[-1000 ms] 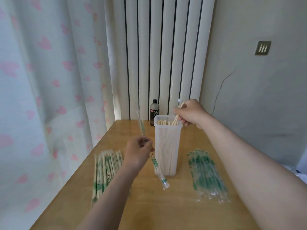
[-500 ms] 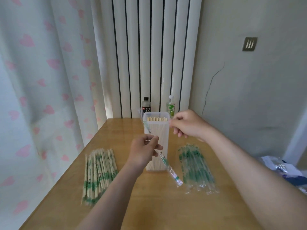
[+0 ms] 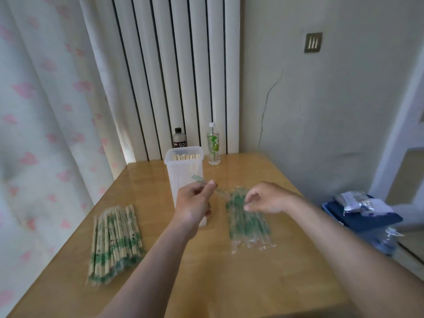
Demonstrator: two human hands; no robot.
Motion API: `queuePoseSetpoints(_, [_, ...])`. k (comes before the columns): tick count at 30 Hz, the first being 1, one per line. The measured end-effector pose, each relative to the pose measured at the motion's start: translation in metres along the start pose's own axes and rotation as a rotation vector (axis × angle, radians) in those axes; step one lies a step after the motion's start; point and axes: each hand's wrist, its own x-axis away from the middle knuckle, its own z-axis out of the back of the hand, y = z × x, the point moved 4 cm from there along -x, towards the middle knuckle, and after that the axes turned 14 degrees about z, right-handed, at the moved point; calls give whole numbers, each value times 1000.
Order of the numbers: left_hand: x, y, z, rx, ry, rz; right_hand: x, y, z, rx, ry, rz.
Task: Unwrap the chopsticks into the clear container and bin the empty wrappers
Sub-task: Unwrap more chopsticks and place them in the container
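We're pinching an empty wrapper [image 3: 197,179] in our left hand [image 3: 195,203], just in front of the clear container [image 3: 181,173] of chopsticks [image 3: 185,156]. Right hand [image 3: 266,198] is hovering over the wrapper pile [image 3: 247,226], fingers curled; can't tell if it's gripping anything.

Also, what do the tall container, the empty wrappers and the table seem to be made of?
Container: translucent plastic, probably; chopsticks show through its cloudy walls. Empty wrappers: thin clear film with green print, glossy and crinkled. Table: pale wood or wood-look laminate, with a shiny finish.
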Motion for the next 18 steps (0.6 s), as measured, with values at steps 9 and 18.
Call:
queuePoseSetpoints(9, [-23, -11, -54, -605, -161, -376, 13, 101, -35, -166, 450, -289])
queuePoseSetpoints(18, [-65, -70, -97, -1349, -213, -388, 19, 125, -71, -170, 658, -252])
